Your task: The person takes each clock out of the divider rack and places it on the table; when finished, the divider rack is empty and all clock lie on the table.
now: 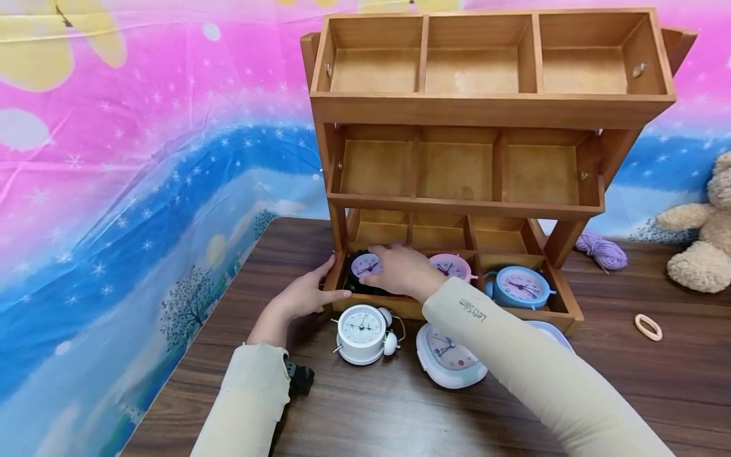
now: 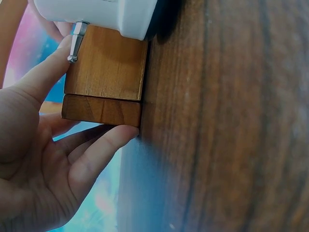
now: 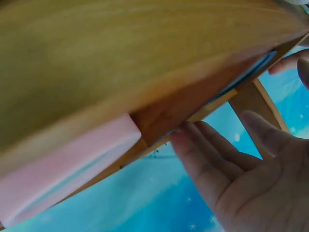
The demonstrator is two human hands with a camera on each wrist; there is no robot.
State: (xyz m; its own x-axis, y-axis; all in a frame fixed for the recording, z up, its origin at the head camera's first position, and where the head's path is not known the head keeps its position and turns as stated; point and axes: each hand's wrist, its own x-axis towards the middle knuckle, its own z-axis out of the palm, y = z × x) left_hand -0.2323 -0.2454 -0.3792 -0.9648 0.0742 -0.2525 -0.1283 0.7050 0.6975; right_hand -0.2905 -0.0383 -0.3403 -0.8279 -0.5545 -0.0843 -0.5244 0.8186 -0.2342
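My left hand (image 1: 302, 295) holds the front left corner of the wooden rack's (image 1: 457, 203) lowest tier, thumb toward the front, other fingers along the side. In the left wrist view its fingertips rest against the wood. Over the lowest tier's left compartment, my right hand (image 1: 402, 270) reaches with extended fingers beside a black alarm clock (image 1: 361, 264), covering its right part. The right wrist view shows those fingers right at the tier's edge. A pink alarm clock (image 1: 448, 266) sits in the middle compartment, and a blue one (image 1: 520, 287) in the right.
A white twin-bell alarm clock (image 1: 361, 333) stands in front of the rack by my left hand. Under my right forearm lies a white rounded clock (image 1: 448, 358), with another pale rim behind it. Purple yarn (image 1: 602, 249), a wooden ring (image 1: 648, 327) and a teddy bear (image 1: 705, 235) are rightward.
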